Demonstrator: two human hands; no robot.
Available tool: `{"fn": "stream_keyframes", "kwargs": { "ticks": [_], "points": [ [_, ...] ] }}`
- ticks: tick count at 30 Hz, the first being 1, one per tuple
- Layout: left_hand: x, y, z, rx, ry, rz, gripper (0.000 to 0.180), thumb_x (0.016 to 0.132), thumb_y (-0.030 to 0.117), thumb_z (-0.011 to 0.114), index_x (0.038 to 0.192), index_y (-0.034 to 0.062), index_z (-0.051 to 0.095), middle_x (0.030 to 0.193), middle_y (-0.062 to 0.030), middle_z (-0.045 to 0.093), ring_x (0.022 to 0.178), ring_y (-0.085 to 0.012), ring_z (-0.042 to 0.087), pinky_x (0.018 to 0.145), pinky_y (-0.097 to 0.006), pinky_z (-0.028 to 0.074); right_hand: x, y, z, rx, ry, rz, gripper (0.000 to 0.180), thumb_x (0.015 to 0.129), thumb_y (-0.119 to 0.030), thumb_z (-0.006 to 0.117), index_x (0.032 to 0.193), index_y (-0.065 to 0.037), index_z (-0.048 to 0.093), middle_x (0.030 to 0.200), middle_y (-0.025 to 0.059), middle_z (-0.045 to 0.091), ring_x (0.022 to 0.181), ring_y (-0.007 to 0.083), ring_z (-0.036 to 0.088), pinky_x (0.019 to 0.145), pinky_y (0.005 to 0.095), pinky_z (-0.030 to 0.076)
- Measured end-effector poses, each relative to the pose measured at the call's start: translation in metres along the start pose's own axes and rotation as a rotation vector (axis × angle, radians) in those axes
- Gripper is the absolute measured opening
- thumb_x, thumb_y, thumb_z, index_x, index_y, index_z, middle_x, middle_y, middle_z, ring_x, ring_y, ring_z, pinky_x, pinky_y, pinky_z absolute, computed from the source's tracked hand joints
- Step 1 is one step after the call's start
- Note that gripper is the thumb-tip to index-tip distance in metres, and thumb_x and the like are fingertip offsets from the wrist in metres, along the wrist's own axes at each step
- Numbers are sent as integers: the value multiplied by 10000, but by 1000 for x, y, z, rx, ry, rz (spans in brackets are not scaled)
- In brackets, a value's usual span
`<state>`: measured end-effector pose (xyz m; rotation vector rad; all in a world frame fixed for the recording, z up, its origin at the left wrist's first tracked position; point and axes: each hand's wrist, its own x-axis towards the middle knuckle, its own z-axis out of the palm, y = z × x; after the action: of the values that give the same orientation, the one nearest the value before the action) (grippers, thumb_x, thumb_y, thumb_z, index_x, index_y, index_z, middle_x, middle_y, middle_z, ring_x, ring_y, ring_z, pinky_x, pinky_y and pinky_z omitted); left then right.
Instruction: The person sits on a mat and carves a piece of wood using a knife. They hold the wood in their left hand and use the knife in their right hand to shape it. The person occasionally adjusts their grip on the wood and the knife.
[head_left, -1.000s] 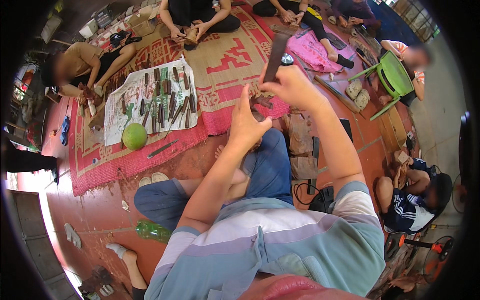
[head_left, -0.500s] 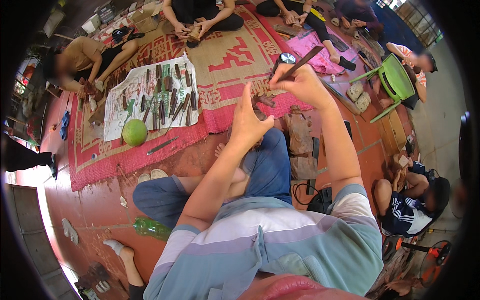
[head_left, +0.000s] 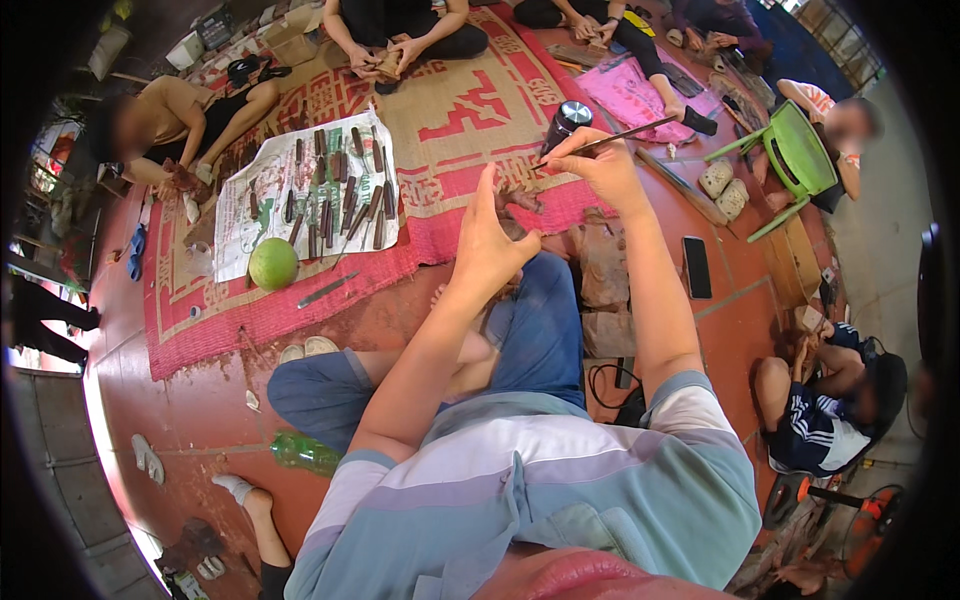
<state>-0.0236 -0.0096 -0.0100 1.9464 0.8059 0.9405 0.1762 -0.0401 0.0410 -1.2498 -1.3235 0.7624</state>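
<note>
My left hand (head_left: pixel 492 240) is curved around a brown, carved-looking piece of wood (head_left: pixel 520 200), with the thumb apart from the fingers. Part of the piece is hidden behind the palm. Pinched in my right hand (head_left: pixel 603 170) is a slim dark carving tool (head_left: pixel 640 131). Its rear end points to the upper right, and its thin tip lies just above the wood piece, near my left fingertips. Whether the tip touches the wood I cannot tell.
Several dark-handled tools lie on a white sheet (head_left: pixel 235 225) beside a green round fruit (head_left: pixel 273 264). A dark flask (head_left: pixel 570 118) stands beyond my right hand. Wood blocks (head_left: pixel 605 275) and a phone (head_left: pixel 697 267) lie by my right arm. People sit around the red-and-tan mat (head_left: pixel 450 190).
The carving tool has swung from steeply raised to a flatter slant as my right wrist turned. My right forearm has shifted left, uncovering the phone. My left hand keeps nearly the same place.
</note>
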Motion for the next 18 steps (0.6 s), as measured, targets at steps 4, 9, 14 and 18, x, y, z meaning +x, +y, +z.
{"fn": "stream_keyframes", "kwargs": {
  "ticks": [4, 9, 14, 18],
  "points": [
    [0, -1, 0, -14, 0, -14, 948, 660, 133, 744, 1436, 43, 208, 1127, -163, 587, 1113, -289, 541, 967, -378, 414, 1, -2, 3, 0, -159, 59, 68, 754, 10, 711, 798, 2, 660, 817, 85, 681, 773, 140, 644, 731, 270, 520],
    [2, 15, -8, -80, -55, -59, 951, 659, 132, 743, 1440, 53, 206, 1151, -169, 577, 1085, -285, 562, 941, -373, 437, -10, 13, 10, 34, 8, -53, 76, 747, 40, 707, 791, 20, 649, 833, 113, 673, 805, 177, 660, 752, 295, 536],
    [3, 9, -6, -157, -91, -108, 953, 675, 148, 747, 1448, 72, 195, 1198, -197, 548, 1149, -280, 526, 965, -365, 417, -11, 23, 12, 137, 28, -81, 87, 741, 13, 721, 812, 23, 671, 818, 101, 684, 773, 145, 656, 713, 271, 539],
    [-5, -6, -7, -113, -56, -74, 923, 738, 192, 740, 1458, 78, 174, 1344, -222, 441, 1292, -297, 404, 1037, -360, 346, -21, 22, 18, -32, 167, -148, 78, 787, -7, 695, 850, 13, 655, 837, 103, 677, 793, 159, 660, 733, 298, 544]
  ]
}}
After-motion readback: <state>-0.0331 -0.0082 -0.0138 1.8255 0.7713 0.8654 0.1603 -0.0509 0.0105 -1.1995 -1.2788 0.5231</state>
